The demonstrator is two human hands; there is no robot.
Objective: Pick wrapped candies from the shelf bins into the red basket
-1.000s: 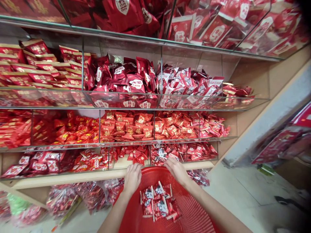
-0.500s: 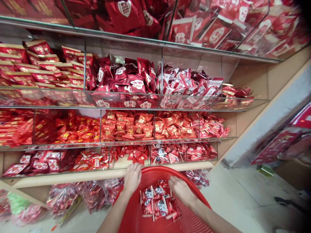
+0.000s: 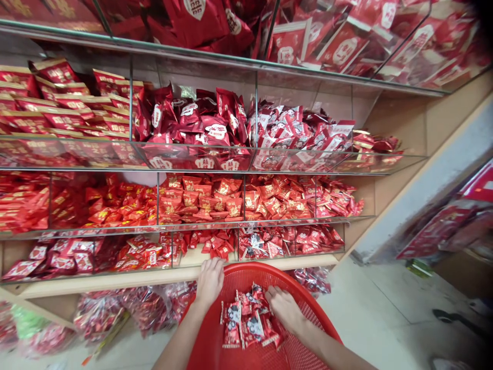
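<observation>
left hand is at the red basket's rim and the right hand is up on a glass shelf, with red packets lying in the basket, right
Not quite. The right hand is not up there: the head view shows it inside the red basket, beside the red packets lying in it. The left hand is at the basket's rim, as you say.

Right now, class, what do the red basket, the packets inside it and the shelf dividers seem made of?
Red basket: probably plastic, slightly glossy; its wall is perforated.
Packets: likely thin, shiny plastic film; creased, with highlights.
Shelf dividers: clear, smooth glass or acrylic; contents show through.
</observation>
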